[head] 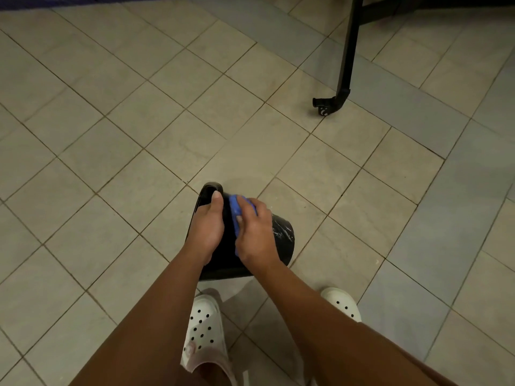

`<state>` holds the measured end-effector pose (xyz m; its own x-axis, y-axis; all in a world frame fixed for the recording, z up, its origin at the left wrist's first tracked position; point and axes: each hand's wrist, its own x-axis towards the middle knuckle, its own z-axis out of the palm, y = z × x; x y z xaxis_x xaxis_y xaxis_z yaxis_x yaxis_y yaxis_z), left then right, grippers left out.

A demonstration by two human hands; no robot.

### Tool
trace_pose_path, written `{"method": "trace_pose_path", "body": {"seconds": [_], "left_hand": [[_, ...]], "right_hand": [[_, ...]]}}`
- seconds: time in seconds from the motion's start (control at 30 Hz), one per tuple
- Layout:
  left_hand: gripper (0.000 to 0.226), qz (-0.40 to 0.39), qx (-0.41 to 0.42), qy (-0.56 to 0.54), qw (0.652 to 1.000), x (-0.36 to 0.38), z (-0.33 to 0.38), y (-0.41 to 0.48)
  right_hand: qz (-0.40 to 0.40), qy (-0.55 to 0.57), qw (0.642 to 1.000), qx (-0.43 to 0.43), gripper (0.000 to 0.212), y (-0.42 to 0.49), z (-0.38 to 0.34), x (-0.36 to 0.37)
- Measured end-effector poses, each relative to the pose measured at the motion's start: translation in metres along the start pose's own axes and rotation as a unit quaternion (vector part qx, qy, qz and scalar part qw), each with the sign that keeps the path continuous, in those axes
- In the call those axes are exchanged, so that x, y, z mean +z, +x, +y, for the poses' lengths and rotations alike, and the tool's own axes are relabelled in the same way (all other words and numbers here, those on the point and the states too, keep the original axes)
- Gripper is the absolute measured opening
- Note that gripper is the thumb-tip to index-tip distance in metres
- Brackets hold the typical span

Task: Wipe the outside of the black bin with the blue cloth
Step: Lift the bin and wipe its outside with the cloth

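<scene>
Head view, looking straight down, and the black bin [228, 263] sits on the tiled floor [139, 107] just ahead of the person's feet, low in the middle of the floor that shows. It looks tipped over or leaning, though which of the two I cannot tell. Crinkled, shiny plastic catches the light at its right end, and a glossy curved lip shows at the far end.

The left hand [207, 227] is on the bin's left side. The thumb lies straight along the top, pointing at that glossy lip, and the fingers wrap down over the far side out of sight: a steadying hold on the bin.

The right hand [256, 232] is beside it, nearly touching the left. Its fingers are curled over the blue cloth [235, 207], which is bunched up and pressed against the top of the bin between the two hands. Only a strip of blue peeks out along the thumb side.

Both forearms reach in from the bottom edge. Below the bin, a pair of white clogs [204, 330] stand on the tiles, one under each arm.

Up toward the far right corner of the floor, a black metal leg [348, 51] comes down to a small caster wheel [323, 107], well apart from the bin.
</scene>
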<state>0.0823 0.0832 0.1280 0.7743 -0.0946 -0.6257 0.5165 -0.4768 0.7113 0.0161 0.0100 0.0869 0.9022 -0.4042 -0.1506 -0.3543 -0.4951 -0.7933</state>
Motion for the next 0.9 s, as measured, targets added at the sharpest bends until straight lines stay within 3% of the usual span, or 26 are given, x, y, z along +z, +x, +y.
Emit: {"method": "trace_pose_path", "body": {"seconds": [0.2, 0.37, 0.5, 0.63, 0.77, 0.9], "left_hand": [[0.055, -0.002, -0.006, -0.004, 1.0, -0.003, 0.0, -0.001], [0.055, 0.008, 0.017, 0.028, 0.999, -0.007, -0.002, 0.002], [0.056, 0.013, 0.033, 0.052, 0.998, -0.007, -0.004, 0.0], [0.055, 0.012, 0.028, 0.064, 0.997, -0.004, -0.002, 0.0], [0.055, 0.022, 0.03, 0.056, 0.998, -0.007, -0.004, 0.002], [0.055, 0.043, 0.032, 0.042, 0.998, -0.009, -0.004, 0.004]], "right_hand": [[0.054, -0.029, 0.998, -0.021, 0.055, -0.037, 0.007, 0.022], [-0.021, -0.026, 0.998, -0.05, 0.054, -0.002, 0.0, 0.005], [-0.025, -0.004, 0.999, 0.023, 0.043, 0.01, 0.004, -0.01], [0.002, -0.031, 0.993, 0.111, 0.066, -0.01, -0.009, -0.003], [-0.02, -0.022, 0.999, 0.041, 0.07, -0.013, -0.016, 0.006], [-0.043, 0.021, 0.999, -0.02, 0.047, -0.003, 0.003, 0.0]]}}
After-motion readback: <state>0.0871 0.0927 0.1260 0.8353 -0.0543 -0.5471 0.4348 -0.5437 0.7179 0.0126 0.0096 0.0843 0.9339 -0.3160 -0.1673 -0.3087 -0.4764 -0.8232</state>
